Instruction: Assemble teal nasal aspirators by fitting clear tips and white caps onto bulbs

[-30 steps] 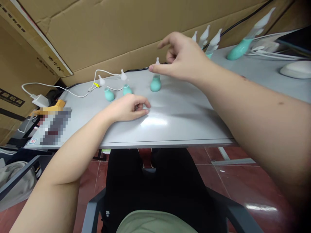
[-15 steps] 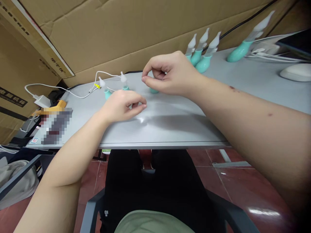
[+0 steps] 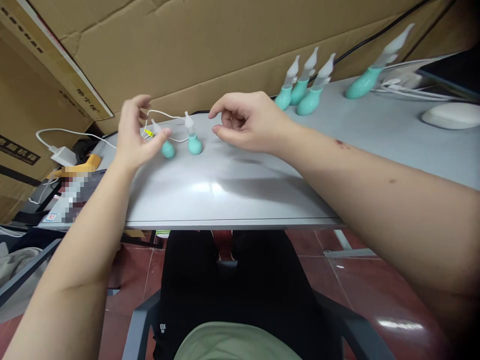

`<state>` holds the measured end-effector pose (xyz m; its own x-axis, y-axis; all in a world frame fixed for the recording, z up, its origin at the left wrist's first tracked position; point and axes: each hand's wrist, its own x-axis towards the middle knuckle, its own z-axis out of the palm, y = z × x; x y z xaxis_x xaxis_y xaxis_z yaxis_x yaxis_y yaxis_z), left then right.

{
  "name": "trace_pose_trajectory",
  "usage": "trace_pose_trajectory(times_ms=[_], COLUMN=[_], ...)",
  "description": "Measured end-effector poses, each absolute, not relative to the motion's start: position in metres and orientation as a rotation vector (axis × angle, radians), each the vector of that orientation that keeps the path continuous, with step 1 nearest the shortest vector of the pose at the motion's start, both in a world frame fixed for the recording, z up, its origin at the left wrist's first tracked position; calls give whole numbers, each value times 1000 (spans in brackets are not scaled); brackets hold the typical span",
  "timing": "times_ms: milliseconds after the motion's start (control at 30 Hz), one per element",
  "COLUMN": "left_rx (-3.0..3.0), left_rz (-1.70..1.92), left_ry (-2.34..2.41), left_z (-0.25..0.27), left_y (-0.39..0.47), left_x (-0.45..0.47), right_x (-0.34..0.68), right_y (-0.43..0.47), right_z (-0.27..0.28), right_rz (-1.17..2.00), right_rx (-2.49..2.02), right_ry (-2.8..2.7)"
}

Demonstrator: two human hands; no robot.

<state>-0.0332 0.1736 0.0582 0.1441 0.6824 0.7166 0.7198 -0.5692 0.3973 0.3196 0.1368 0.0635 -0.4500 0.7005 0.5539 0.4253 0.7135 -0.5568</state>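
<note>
My left hand (image 3: 137,132) is open at the left of the desk, thumb and fingers wide apart. Its thumb overlaps the neck of a teal nasal aspirator (image 3: 168,150) with a white tip; whether they touch I cannot tell. Just right of that, a second nasal aspirator (image 3: 194,145) stands upright on its bulb. My right hand (image 3: 245,122) hovers over the desk, fingers loosely curled and thumb apart from the index finger, with nothing visible between them. Beyond its wrist, three more aspirators (image 3: 309,102) stand together near the cardboard.
Another aspirator (image 3: 364,84) leans at the far right, close to a white mouse (image 3: 452,116) and cables. White cables, a white charger (image 3: 64,156) and a yellow object (image 3: 90,164) lie left. Cardboard (image 3: 187,55) walls the back of the grey desk (image 3: 180,205).
My left hand has moved left and away from the desk's front edge, and its fingers have spread. My right hand's finger and thumb have parted. A teal patch below it no longer shows.
</note>
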Motion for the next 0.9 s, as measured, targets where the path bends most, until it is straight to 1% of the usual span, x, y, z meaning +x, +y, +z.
trace_pose_trajectory(times_ms=[167,367,500,700,900], left_rx=[-2440,-2564,-2598,-2604,-2609], left_rz=[-1409,-1549,-1542,-1529,-1544], left_ry=[-1586,-1668,-1705,-1704,-1752], left_z=[36,27,26,24,24], left_y=[170,174,174,173,171], left_x=[-29,-26,-22,-21,-16], right_x=[303,262,245,265,283], right_y=[132,126,140,155,164], right_z=[65,92,99,86,80], right_rz=[454,294,172,198,164], right_rx=[-849,-1065,-1140,-1086,-1215], right_ry=[-2083,-2374,-2509,-2292,-2193])
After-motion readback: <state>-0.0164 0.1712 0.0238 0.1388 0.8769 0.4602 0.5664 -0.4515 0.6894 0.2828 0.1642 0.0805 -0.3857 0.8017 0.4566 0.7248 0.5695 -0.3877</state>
